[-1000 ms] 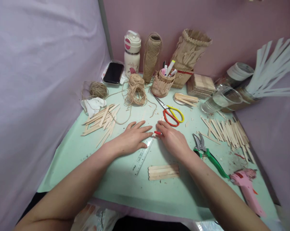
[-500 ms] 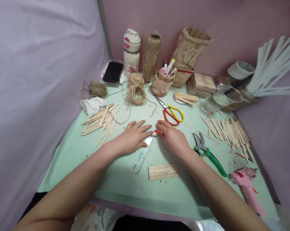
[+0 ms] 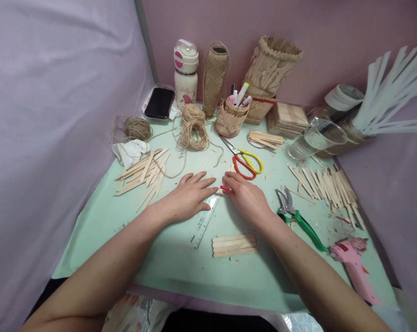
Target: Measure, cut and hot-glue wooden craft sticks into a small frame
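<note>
My left hand (image 3: 191,196) lies flat with fingers spread, and its fingertips press beside and over the upper part of a clear ruler (image 3: 202,227). My right hand (image 3: 247,196) is curled around a red pen (image 3: 225,188), whose red end sticks out toward the left fingertips. Just beyond the right fingers, the end of a wooden craft stick (image 3: 231,168) shows; the rest is hidden. Nearer to me, several craft sticks (image 3: 234,245) lie side by side in a row. Scissors (image 3: 244,162) with red and yellow handles rest beyond the right hand.
Green-handled pruning shears (image 3: 303,226) and a pink glue gun (image 3: 355,265) lie at right, near a pile of sticks (image 3: 327,189). More sticks (image 3: 148,173) are at left. Twine (image 3: 193,129), a bottle (image 3: 186,83), a pen cup (image 3: 231,120) and a clear cup (image 3: 314,140) stand behind.
The whole view has shifted slightly. Both hands, the pen and the ruler keep practically the same places on the table.
</note>
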Available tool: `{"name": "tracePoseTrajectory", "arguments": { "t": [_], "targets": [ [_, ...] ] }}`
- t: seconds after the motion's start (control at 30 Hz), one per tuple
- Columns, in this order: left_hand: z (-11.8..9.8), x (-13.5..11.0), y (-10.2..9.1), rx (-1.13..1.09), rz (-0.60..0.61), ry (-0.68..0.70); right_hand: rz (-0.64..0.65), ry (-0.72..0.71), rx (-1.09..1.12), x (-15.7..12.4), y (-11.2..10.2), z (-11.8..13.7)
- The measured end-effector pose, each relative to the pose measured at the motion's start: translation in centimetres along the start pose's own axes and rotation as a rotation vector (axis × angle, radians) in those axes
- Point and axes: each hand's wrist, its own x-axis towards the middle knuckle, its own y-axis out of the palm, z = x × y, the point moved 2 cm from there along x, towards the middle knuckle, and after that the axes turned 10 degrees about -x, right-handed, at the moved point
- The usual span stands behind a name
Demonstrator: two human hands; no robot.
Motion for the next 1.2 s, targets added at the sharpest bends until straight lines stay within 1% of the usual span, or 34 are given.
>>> {"name": "tracePoseTrajectory", "arguments": {
  "t": [0.17, 0.37, 0.83, 1.0, 1.2],
  "targets": [
    [0.14, -0.01, 0.12, 0.013, -0.016, 0.005, -0.009, -0.007, -0.005, -0.10, 0.02, -0.04],
    [-0.12, -0.03, -0.01, 0.013, -0.004, -0.010, -0.018, -0.012, -0.001, -0.07, 0.10, -0.07],
    [-0.23, -0.06, -0.28, -0.031, -0.012, 0.048, 0.011, -0.018, -0.001, 0.01, -0.15, -0.02],
    [-0.36, -0.03, -0.37, -0.020, 0.005, 0.040, -0.008, -0.026, 0.008, -0.03, -0.31, 0.02],
    [-0.26, 0.05, -0.52, -0.019, -0.010, 0.050, -0.002, -0.022, 0.019, -0.12, -0.33, -0.01]
  ]
}}
